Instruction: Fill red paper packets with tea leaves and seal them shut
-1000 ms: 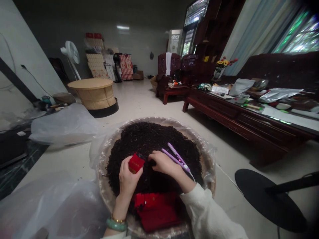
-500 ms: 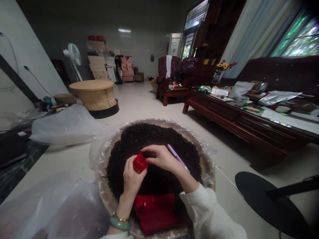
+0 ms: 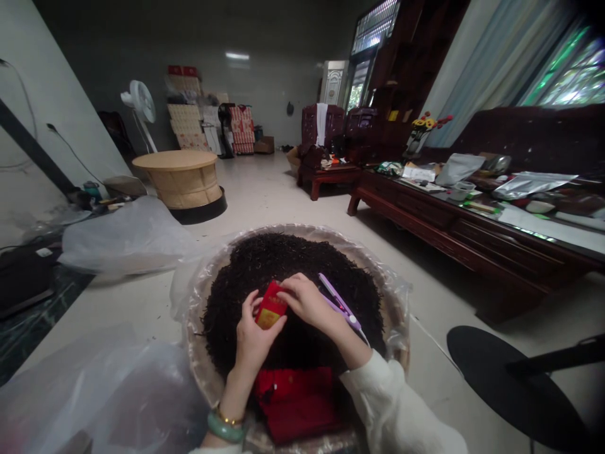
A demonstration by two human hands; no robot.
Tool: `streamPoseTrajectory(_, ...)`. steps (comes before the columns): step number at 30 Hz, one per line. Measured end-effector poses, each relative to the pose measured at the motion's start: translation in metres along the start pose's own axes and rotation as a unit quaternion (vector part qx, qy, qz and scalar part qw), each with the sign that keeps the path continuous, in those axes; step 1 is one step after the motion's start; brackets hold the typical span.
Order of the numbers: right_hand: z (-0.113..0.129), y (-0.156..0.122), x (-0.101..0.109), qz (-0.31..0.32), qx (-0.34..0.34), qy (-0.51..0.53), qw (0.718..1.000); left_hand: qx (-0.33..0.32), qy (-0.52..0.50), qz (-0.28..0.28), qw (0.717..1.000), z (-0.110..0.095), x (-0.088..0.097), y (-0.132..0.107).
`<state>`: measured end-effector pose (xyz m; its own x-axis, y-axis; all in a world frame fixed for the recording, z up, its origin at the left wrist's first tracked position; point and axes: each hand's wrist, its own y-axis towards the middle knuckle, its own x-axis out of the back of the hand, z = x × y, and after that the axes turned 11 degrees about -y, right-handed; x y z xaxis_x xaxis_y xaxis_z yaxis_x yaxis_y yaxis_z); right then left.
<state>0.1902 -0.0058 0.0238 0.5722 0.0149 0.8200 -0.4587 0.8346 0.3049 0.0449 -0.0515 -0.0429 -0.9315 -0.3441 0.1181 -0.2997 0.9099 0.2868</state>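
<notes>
A small red packet (image 3: 271, 306) with a gold patch is held over a heap of dark, dried tea leaves (image 3: 293, 252). My left hand (image 3: 255, 331) grips its lower part, thumb on one side and fingers on the other. The fingers of my right hand (image 3: 305, 299) are closed on its upper right edge. Beside my right hand, partly behind the wrist, a purple hair straightener (image 3: 341, 304) lies on the leaves. Nearer to me, more red packets (image 3: 297, 403) lie flat in a pile at the basket's front. The leaves fill a round, plastic-lined basket (image 3: 196, 340).
Clear plastic bags (image 3: 127, 239) lie on the floor at left. A round woven stand (image 3: 177, 180) and a white fan (image 3: 142, 104) are further back. To the right are a long wooden table (image 3: 449, 221) covered with items and a black round base (image 3: 510, 384).
The red packet has been tilted more upright, so its gold patch shows more. My right hand has shifted slightly down and right along its top, and more of the purple straightener shows.
</notes>
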Motion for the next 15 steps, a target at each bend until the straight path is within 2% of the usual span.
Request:
streamPoseTrajectory(2,-0.005,0.002,0.004,-0.003,-0.01,0.015,1.0,0.088,-0.082,0.068,0.99,-0.005,0.007,0.002)
streamPoseTrajectory(5,-0.008,0.002,0.011,0.017,-0.004,0.039,0.999,0.208,-0.154,0.159,0.953,-0.01,0.014,0.004)
streamPoseTrajectory(7,-0.009,0.0,0.015,0.052,0.002,0.087,0.995,0.226,-0.173,0.179,0.942,-0.01,0.014,0.003)
streamPoseTrajectory(11,-0.011,-0.002,0.022,0.144,0.014,0.202,0.969,0.216,-0.195,0.19,0.938,-0.009,0.009,0.0)
streamPoseTrajectory(15,-0.011,-0.003,0.024,0.161,0.01,0.189,0.968,0.269,-0.243,0.229,0.904,-0.013,0.005,-0.003)
